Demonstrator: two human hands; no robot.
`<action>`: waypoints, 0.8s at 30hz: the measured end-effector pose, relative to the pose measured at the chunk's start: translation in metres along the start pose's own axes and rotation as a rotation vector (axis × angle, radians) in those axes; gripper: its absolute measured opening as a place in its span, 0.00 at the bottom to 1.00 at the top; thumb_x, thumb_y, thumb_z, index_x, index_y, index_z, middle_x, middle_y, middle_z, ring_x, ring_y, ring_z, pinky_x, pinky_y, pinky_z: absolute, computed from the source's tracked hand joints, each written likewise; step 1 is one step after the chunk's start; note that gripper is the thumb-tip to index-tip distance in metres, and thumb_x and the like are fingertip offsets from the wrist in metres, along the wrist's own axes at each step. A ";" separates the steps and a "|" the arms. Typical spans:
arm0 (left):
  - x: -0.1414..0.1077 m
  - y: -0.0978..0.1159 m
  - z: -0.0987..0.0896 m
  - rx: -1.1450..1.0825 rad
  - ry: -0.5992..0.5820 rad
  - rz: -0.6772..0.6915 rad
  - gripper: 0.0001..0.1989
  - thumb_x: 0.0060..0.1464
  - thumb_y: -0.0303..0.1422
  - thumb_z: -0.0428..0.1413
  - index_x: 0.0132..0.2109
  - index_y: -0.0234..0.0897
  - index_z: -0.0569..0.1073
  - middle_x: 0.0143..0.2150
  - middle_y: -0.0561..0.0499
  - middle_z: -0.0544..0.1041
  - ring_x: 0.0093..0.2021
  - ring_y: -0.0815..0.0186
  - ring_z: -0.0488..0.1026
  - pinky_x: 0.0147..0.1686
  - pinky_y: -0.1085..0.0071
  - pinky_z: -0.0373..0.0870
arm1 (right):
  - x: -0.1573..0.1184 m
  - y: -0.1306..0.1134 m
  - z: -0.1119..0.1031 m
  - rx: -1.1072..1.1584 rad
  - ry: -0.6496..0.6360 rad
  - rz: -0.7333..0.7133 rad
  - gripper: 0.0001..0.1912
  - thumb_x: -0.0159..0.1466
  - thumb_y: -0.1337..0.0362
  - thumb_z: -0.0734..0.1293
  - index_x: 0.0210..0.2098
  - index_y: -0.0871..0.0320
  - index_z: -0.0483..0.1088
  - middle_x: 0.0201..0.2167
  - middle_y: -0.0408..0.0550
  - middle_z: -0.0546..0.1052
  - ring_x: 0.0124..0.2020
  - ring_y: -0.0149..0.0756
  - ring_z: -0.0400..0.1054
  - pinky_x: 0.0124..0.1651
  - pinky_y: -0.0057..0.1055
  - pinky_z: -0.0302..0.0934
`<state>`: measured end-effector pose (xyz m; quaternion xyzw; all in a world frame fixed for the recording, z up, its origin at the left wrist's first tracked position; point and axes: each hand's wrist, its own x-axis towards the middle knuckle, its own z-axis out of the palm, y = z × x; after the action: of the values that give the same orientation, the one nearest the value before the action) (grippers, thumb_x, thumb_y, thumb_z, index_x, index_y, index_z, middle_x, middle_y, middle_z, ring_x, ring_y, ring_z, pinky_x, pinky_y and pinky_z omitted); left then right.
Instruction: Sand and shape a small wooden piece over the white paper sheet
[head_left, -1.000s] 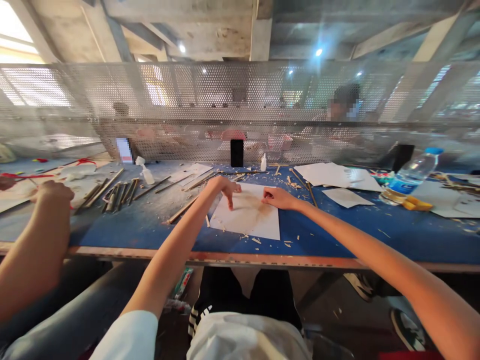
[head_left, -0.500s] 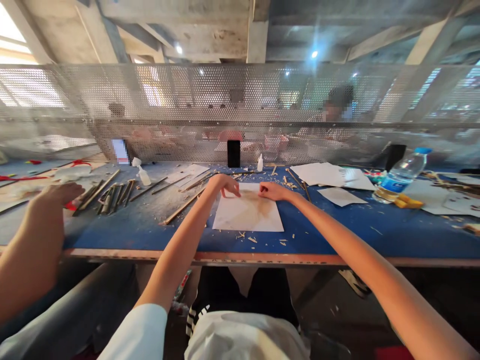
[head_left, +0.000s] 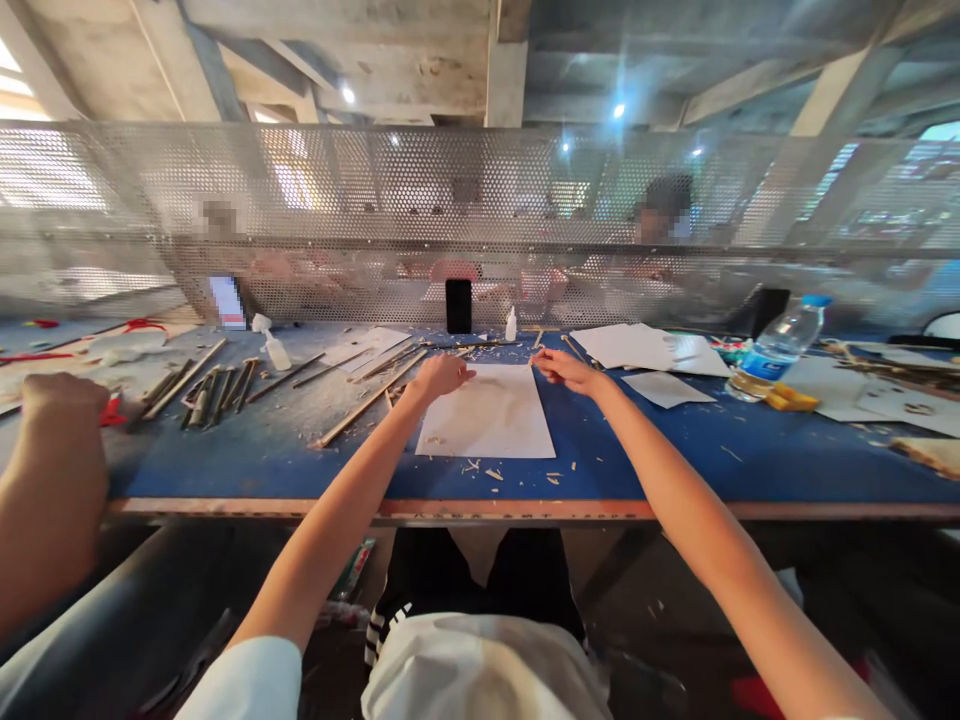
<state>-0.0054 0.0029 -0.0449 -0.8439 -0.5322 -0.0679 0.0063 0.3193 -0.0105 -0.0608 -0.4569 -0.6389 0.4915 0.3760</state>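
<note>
Bare skin at the near left: another person's forearm (head_left: pixel 56 470) reaches over the tabletop (head_left: pixel 247 470). Next come dark sticks (head_left: pixel 217 395) lying in a bunch, with a glue bottle (head_left: pixel 274 350) just beyond, tilted, and a long wooden stick (head_left: pixel 367 402) slanting away. Now the left hand (head_left: pixel 444 375), right at the far left corner of the white sheet (head_left: pixel 487 415), fingers loosely curled; whether they grip anything, I can't tell. That sheet lies flat in the middle, brownish smudges on it, wood shavings (head_left: pixel 493 474) scattered at its near edge. Over to the right hand (head_left: pixel 566 370), by the sheet's far right corner: fingers bent and partly spread, any hold too small to make out. Farther right, stacked papers (head_left: pixel 649 348), then an upright water bottle (head_left: pixel 780 350) beside a yellow object (head_left: pixel 791 398).
</note>
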 end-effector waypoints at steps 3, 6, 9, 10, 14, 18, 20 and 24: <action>-0.006 0.004 0.001 0.002 0.037 -0.024 0.20 0.77 0.45 0.52 0.51 0.40 0.86 0.49 0.41 0.86 0.51 0.50 0.83 0.49 0.62 0.76 | 0.001 -0.004 0.002 0.189 -0.037 -0.052 0.28 0.55 0.43 0.83 0.39 0.54 0.70 0.25 0.34 0.57 0.25 0.27 0.48 0.28 0.28 0.43; -0.009 0.007 -0.002 0.013 0.050 -0.030 0.21 0.78 0.46 0.51 0.51 0.41 0.86 0.49 0.42 0.86 0.51 0.49 0.83 0.50 0.62 0.76 | 0.003 -0.006 0.003 0.303 -0.038 -0.092 0.27 0.55 0.44 0.83 0.38 0.54 0.71 0.24 0.33 0.53 0.25 0.26 0.45 0.27 0.28 0.42; -0.011 0.008 -0.003 0.014 0.062 -0.033 0.21 0.78 0.46 0.51 0.50 0.41 0.86 0.48 0.41 0.86 0.51 0.49 0.83 0.51 0.61 0.76 | 0.003 -0.007 0.001 0.365 -0.010 -0.098 0.28 0.53 0.45 0.84 0.38 0.54 0.71 0.24 0.31 0.52 0.24 0.26 0.42 0.26 0.28 0.40; -0.011 0.008 -0.002 0.012 0.066 -0.036 0.21 0.78 0.46 0.51 0.50 0.41 0.86 0.48 0.41 0.86 0.51 0.49 0.83 0.51 0.61 0.76 | 0.003 -0.007 0.001 0.383 -0.001 -0.103 0.28 0.52 0.45 0.85 0.38 0.54 0.71 0.24 0.31 0.52 0.24 0.26 0.42 0.26 0.28 0.40; -0.012 0.010 0.002 0.007 0.098 -0.057 0.19 0.77 0.45 0.52 0.50 0.41 0.85 0.47 0.42 0.86 0.50 0.48 0.83 0.49 0.61 0.76 | 0.000 -0.010 -0.001 0.449 -0.009 -0.145 0.29 0.53 0.47 0.85 0.34 0.53 0.67 0.24 0.32 0.53 0.24 0.26 0.40 0.26 0.29 0.39; -0.012 0.017 0.001 -0.046 0.215 -0.011 0.16 0.77 0.42 0.54 0.50 0.41 0.84 0.48 0.45 0.86 0.49 0.51 0.82 0.48 0.63 0.75 | -0.003 -0.014 0.001 0.439 -0.032 -0.148 0.27 0.53 0.47 0.85 0.34 0.54 0.68 0.25 0.32 0.52 0.25 0.26 0.40 0.26 0.30 0.40; -0.014 0.022 -0.002 -0.087 0.311 0.038 0.15 0.77 0.42 0.55 0.48 0.40 0.84 0.48 0.44 0.85 0.50 0.52 0.81 0.47 0.64 0.75 | -0.005 -0.015 0.004 0.401 -0.025 -0.128 0.26 0.53 0.48 0.85 0.36 0.54 0.71 0.25 0.32 0.54 0.25 0.27 0.42 0.27 0.31 0.41; -0.016 0.032 -0.008 -0.159 0.447 0.177 0.15 0.77 0.42 0.57 0.46 0.39 0.83 0.45 0.45 0.85 0.49 0.54 0.80 0.44 0.67 0.73 | -0.007 -0.016 0.012 0.298 -0.020 -0.094 0.25 0.53 0.49 0.84 0.43 0.54 0.77 0.28 0.37 0.64 0.27 0.29 0.49 0.28 0.32 0.43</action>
<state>0.0157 -0.0263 -0.0373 -0.8491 -0.4345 -0.2935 0.0632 0.3064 -0.0219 -0.0485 -0.3606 -0.5834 0.5672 0.4560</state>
